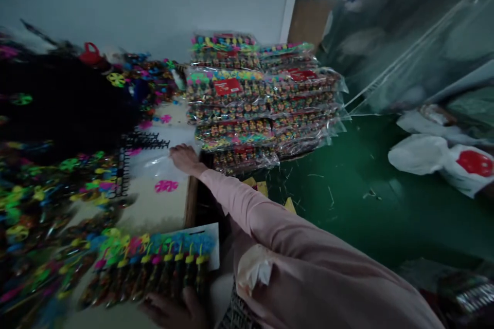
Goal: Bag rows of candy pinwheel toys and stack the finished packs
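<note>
My right hand (185,159) reaches across to the table's edge, its fingers bent down onto a clear plastic bag (152,162). Just left of it lie black toothed strips (125,164), and a pink plastic piece (166,186) is below. At the bottom, my left hand (172,311) is blurred, with thumb and fingers apart at the lower ends of a row of toys (154,262). These toys have bright coloured tops and dark bodies, and lie side by side over a white card (214,244).
Packed clear bags of colourful toys (266,103) are stacked beyond my right hand. Loose toys (34,205) and a large black bundle (69,108) cover the table's left side. To the right are a green floor (347,180), plastic sheeting (405,46) and white bags (419,154).
</note>
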`<state>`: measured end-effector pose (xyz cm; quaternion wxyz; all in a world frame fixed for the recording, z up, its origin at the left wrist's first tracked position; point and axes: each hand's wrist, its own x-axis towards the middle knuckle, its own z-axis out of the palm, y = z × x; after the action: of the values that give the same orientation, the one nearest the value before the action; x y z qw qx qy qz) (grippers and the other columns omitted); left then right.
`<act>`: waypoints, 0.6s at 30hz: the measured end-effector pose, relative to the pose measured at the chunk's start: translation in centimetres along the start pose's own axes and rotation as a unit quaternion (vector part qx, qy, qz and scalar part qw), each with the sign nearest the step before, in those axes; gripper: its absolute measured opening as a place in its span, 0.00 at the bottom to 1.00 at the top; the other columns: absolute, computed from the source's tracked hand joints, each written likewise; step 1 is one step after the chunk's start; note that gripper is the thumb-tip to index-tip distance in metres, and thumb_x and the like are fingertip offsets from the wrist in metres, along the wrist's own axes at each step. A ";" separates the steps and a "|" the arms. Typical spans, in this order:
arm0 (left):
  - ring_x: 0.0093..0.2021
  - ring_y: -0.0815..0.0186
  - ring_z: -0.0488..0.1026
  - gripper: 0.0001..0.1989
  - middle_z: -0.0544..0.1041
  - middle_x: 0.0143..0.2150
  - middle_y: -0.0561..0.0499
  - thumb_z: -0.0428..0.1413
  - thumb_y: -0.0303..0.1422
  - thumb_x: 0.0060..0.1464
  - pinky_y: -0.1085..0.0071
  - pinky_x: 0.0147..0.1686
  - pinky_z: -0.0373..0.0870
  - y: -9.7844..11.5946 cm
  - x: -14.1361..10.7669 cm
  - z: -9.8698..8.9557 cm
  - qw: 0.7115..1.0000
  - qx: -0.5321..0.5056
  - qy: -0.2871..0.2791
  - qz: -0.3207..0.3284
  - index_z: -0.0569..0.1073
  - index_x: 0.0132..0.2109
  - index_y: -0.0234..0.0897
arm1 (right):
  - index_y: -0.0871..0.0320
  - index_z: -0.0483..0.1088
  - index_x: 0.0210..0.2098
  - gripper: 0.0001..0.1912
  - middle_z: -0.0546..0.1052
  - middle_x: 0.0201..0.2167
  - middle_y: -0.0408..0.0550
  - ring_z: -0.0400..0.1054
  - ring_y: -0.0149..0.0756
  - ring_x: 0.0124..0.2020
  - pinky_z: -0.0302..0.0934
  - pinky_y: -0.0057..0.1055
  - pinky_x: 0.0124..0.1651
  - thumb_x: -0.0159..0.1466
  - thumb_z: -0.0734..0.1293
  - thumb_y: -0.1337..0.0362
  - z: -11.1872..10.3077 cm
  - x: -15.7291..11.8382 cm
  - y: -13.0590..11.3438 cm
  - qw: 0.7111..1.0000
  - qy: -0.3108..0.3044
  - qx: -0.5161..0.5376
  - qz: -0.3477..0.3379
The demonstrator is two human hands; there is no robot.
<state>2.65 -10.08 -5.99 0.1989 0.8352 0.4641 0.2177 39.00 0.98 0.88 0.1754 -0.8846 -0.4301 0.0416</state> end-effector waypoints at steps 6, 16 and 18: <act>0.66 0.31 0.43 0.42 0.39 0.71 0.33 0.49 0.44 0.53 0.31 0.56 0.51 0.6 1.3 -0.4 0.995 0.050 0.078 0.032 0.40 0.70 0.40 | 0.69 0.66 0.43 0.09 0.73 0.48 0.49 0.62 0.34 0.52 0.58 0.29 0.49 0.68 0.57 0.70 -2.4 0.4 0.2 0.998 -0.010 0.013 -0.067; 0.66 0.40 0.52 0.33 0.58 0.65 0.28 0.60 0.39 0.50 0.42 0.61 0.51 11.4 7.9 -4.6 0.975 0.012 0.133 0.176 0.62 0.60 0.30 | 0.62 0.64 0.44 0.10 0.75 0.33 0.52 0.68 0.39 0.37 0.53 0.35 0.46 0.69 0.54 0.67 -13.9 -14.1 -3.6 0.949 -0.061 0.020 -0.310; 0.58 0.48 0.65 0.24 0.70 0.55 0.32 0.56 0.37 0.54 0.50 0.56 0.61 13.5 8.9 -4.2 0.976 -0.075 0.055 0.196 0.67 0.56 0.31 | 0.60 0.64 0.44 0.09 0.75 0.29 0.49 0.68 0.37 0.31 0.53 0.32 0.41 0.68 0.55 0.68 -15.5 -15.6 -2.9 0.951 -0.101 0.043 -0.290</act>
<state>13.90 -8.47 6.34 0.1891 0.8793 0.2841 0.3324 30.49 -13.71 15.15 0.1732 -0.7046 -0.6815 0.0958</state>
